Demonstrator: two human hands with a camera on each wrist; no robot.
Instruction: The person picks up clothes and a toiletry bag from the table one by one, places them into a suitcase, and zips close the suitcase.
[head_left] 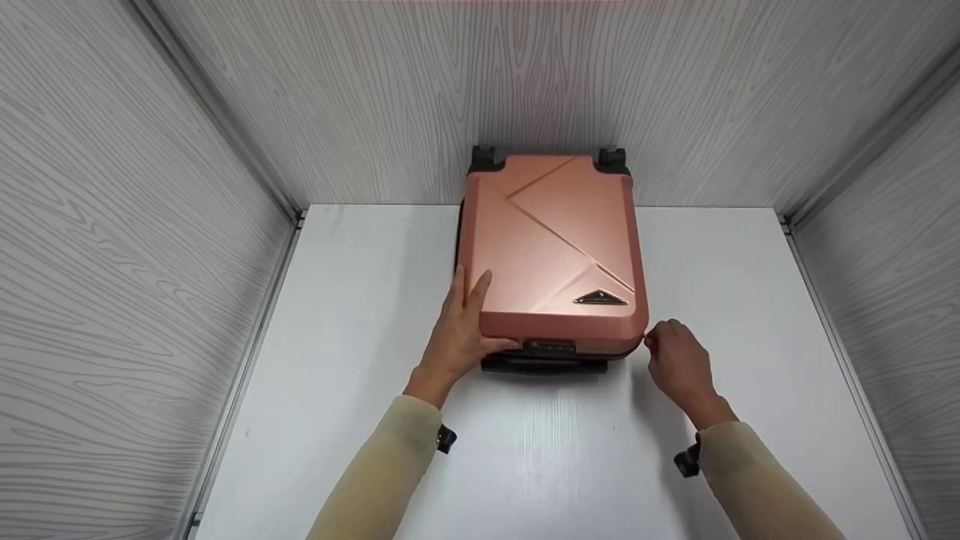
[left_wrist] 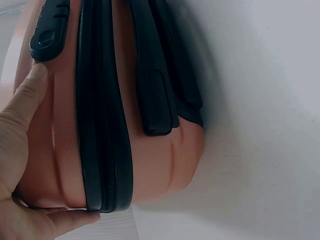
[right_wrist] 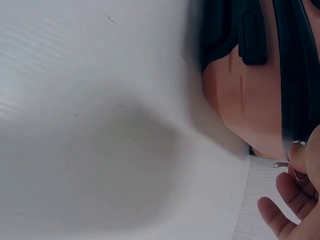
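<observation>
On the white worktop [head_left: 360,315], the right grip [head_left: 681,364] pinches a zipper pull [right_wrist: 281,165] at the pink suitcase's [head_left: 547,247] near right corner; the left grip [head_left: 459,337], fingers spread, touches its near left corner. It lies lengthwise away (wheels [head_left: 484,157] farthest).

**One copper-pink hard-shell suitcase [head_left: 547,240], my two bare hands**

I count one left hand [head_left: 455,337] and one right hand [head_left: 681,365] at the suitcase. Nearer me than it: two beige sleeves [head_left: 384,461], two small black wrist devices [head_left: 447,439]. On it: two black wheels [head_left: 613,158], one black triangular badge [head_left: 600,298], at least one small metal zip pull [right_wrist: 281,164]. Beneath it: one flat white table [head_left: 360,300]. Around it: three grey wood-grain walls [head_left: 375,90].
</observation>
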